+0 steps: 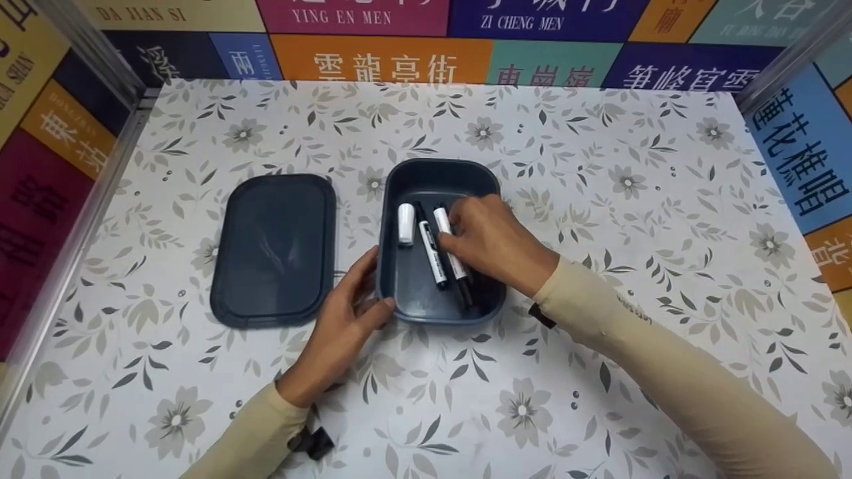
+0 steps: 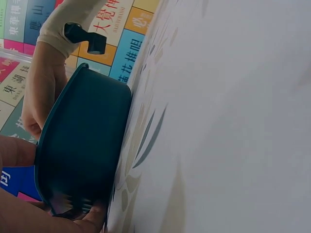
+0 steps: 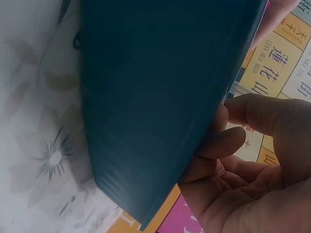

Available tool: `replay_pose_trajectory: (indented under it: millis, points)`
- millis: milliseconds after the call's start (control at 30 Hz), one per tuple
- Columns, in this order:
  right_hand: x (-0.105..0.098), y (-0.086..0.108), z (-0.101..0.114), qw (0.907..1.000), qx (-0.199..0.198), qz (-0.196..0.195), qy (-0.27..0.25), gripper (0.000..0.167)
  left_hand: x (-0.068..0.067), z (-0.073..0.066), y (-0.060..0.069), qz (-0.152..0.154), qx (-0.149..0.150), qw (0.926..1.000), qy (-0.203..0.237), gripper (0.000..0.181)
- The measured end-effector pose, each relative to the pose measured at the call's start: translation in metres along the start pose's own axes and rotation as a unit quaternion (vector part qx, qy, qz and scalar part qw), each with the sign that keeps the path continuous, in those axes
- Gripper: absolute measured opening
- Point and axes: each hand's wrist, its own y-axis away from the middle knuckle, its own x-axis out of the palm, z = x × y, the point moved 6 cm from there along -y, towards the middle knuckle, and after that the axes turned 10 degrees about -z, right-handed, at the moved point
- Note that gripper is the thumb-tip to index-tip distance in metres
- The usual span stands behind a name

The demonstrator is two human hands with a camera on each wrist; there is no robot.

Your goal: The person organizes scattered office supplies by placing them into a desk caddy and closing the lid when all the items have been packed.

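Head cam: my L hand point(image 1: 346, 313) grips the near-L corner of the open dark-blue box point(image 1: 418, 299), approx. mid-worktop point(image 1: 599, 426). My R hand point(image 1: 496, 243) is down in the box, fingers curled at the R-most marker point(image 1: 458, 266); can't tell if they actually pinch it. Just L of that: 2nd marker point(image 1: 432, 253), b/w too, then a short, thick white item point(image 1: 405, 225). Marker print's too small to read. Lid point(image 1: 276, 249), also dark, lies flat L of the box. R sleeve point(image 1: 632, 339) has tiny lettering, unreadable. Wall panels point(image 1: 386, 63) incl. YING EN MEN, ZI CHENG MEN, DA JIAN SI, 雲龍亭街.

L wrist cam: one L digit at the rim, others vs. the outer wall; R hand's across the box, tips behind the rim. Panel w/ 蓮花 legible.

R wrist cam: R fingers curled by the rim, tips partly hidden by the box. Panel: LIAN HUA SHAN, 蓮花山.
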Motion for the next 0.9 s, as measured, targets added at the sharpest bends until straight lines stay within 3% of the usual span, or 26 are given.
replay_pose_trajectory:
  millis: [233, 900]
  points:
    - [0.01, -0.001, 0.007, 0.9997, -0.016, 0.016, 0.003, 0.027, 0.0, 0.001, 0.0, 0.002, -0.008, 1.0, 0.005, 0.081]
    - [0.021, -0.005, 0.026, 0.9958, -0.035, 0.069, 0.05, 0.03, -0.001, 0.0, 0.0, 0.001, 0.007, 1.0, 0.007, 0.079]
